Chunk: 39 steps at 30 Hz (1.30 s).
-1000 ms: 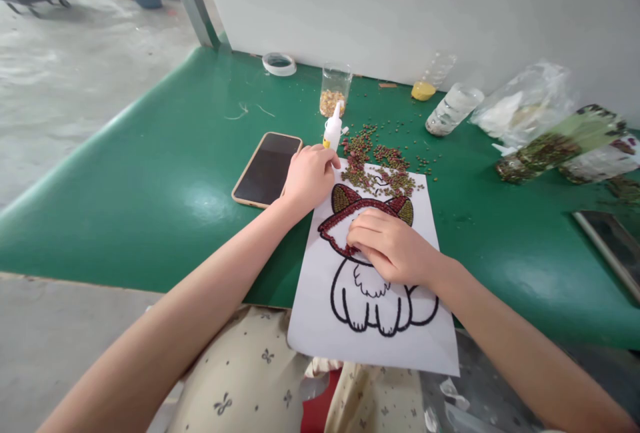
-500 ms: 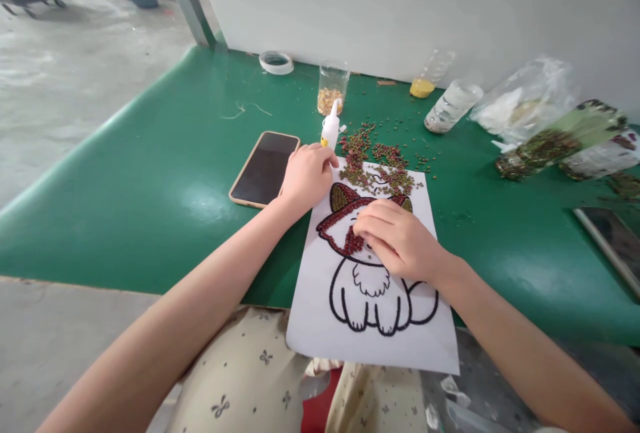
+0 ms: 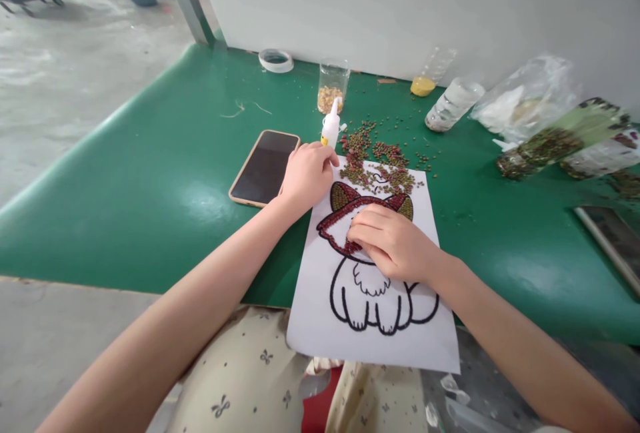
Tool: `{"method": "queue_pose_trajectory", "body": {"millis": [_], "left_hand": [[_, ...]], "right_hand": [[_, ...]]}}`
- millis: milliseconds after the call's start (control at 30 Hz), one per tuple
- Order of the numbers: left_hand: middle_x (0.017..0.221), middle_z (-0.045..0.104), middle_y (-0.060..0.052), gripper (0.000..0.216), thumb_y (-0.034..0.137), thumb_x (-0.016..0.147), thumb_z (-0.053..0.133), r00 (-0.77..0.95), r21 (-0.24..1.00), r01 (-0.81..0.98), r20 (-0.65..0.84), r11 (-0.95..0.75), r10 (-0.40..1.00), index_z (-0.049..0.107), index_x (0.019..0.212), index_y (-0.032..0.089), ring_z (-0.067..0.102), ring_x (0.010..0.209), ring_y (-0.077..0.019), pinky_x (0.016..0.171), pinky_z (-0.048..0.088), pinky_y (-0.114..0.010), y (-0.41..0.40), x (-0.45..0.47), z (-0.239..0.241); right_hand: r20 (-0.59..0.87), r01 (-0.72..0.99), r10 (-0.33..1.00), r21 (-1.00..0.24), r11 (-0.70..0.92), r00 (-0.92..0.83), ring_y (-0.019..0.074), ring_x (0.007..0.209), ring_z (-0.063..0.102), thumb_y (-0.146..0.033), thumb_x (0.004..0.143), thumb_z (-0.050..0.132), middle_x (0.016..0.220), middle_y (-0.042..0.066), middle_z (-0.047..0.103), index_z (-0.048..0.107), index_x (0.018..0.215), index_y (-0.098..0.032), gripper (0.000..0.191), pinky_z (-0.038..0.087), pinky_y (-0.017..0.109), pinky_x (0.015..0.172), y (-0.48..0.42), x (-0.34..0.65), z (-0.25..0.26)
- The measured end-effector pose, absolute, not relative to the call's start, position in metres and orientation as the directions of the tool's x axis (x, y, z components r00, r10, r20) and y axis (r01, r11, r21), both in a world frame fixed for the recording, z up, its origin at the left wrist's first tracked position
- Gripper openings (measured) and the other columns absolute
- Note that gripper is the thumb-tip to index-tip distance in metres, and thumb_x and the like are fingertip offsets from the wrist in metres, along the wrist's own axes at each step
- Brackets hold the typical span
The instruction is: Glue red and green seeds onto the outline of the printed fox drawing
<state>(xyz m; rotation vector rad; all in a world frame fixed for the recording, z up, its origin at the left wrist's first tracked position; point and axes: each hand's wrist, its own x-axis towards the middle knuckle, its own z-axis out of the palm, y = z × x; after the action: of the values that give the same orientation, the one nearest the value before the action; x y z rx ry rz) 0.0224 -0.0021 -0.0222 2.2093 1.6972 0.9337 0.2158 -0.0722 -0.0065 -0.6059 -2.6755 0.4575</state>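
Note:
A white paper (image 3: 323, 326) with a black-outlined fox-like animal lies partly over the table's front edge. Dark red beans (image 3: 327, 233) line part of its head, and green beans (image 3: 341, 201) fill part of an ear. My right hand (image 3: 393, 240) is closed in a pinch over the face; its fingertips touch the red patch, and what they hold is hidden. Beside the paper's upper left edge, my left hand (image 3: 311, 170) rests with curled fingers. Just behind these, a white glue bottle (image 3: 331, 128) stands upright, its base hidden. Whether that hand grips anything is hidden.
Loose red and green beans (image 3: 390, 153) are scattered at the paper's top. A phone (image 3: 265, 168) lies left, another dark device (image 3: 613, 240) right. Behind stand a cup of kernels (image 3: 331, 90), a clear container (image 3: 453, 105), a plastic bag (image 3: 530, 96) and a bean-filled bottle (image 3: 555, 140).
My right hand has shifted slightly left and down over the face, covering more of the red patch and uncovering the right ear. My left hand stays put.

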Motion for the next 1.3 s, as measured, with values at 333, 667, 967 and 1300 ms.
{"method": "queue_pose_trajectory", "body": {"millis": [333,667,967,1300], "left_hand": [[0.084,0.065,-0.005,0.028,0.006,0.074,0.042,0.144,0.509,0.797,0.364,-0.326,0.920,0.067,0.075,0.019,0.056,0.082,-0.0197,0.079,0.043,-0.036,-0.0014,0.0226,-0.0233],[0.082,0.065,-0.005,0.028,0.007,0.074,0.042,0.150,0.494,0.802,0.377,-0.336,0.914,0.067,0.075,0.019,0.056,0.080,-0.0191,0.077,0.043,-0.035,-0.0008,0.0223,-0.0245],[0.082,0.065,-0.005,0.029,0.006,0.074,0.041,0.156,0.504,0.796,0.365,-0.336,0.918,0.067,0.075,0.019,0.056,0.081,-0.0193,0.080,0.043,-0.036,-0.0009,0.0221,-0.0234],[0.084,0.065,-0.006,0.029,0.006,0.075,0.041,0.155,0.510,0.795,0.355,-0.329,0.922,0.067,0.076,0.019,0.056,0.082,-0.0200,0.081,0.043,-0.037,-0.0025,0.0230,-0.0218]], "right_hand": [[0.305,0.381,0.501,-0.376,0.845,-0.810,0.0205,0.086,0.049,-0.005,0.085,0.043,0.087,0.008,0.060,0.060,0.085,-0.015,0.020,0.044,0.035,0.080,-0.0695,0.2184,-0.0068],[0.289,0.376,0.488,-0.367,0.851,-0.823,0.0207,0.087,0.050,-0.004,0.084,0.044,0.087,0.008,0.061,0.062,0.085,-0.014,0.021,0.045,0.035,0.078,-0.0697,0.2174,-0.0064],[0.308,0.358,0.474,-0.365,0.860,-0.825,0.0202,0.087,0.052,-0.004,0.083,0.044,0.089,0.008,0.063,0.064,0.087,-0.016,0.023,0.047,0.035,0.078,-0.0697,0.2213,-0.0028],[0.370,0.336,0.445,-0.323,0.885,-0.816,0.0194,0.082,0.057,-0.007,0.079,0.048,0.083,0.007,0.067,0.067,0.083,-0.015,0.021,0.052,0.034,0.074,-0.0724,0.2212,-0.0020]]}}
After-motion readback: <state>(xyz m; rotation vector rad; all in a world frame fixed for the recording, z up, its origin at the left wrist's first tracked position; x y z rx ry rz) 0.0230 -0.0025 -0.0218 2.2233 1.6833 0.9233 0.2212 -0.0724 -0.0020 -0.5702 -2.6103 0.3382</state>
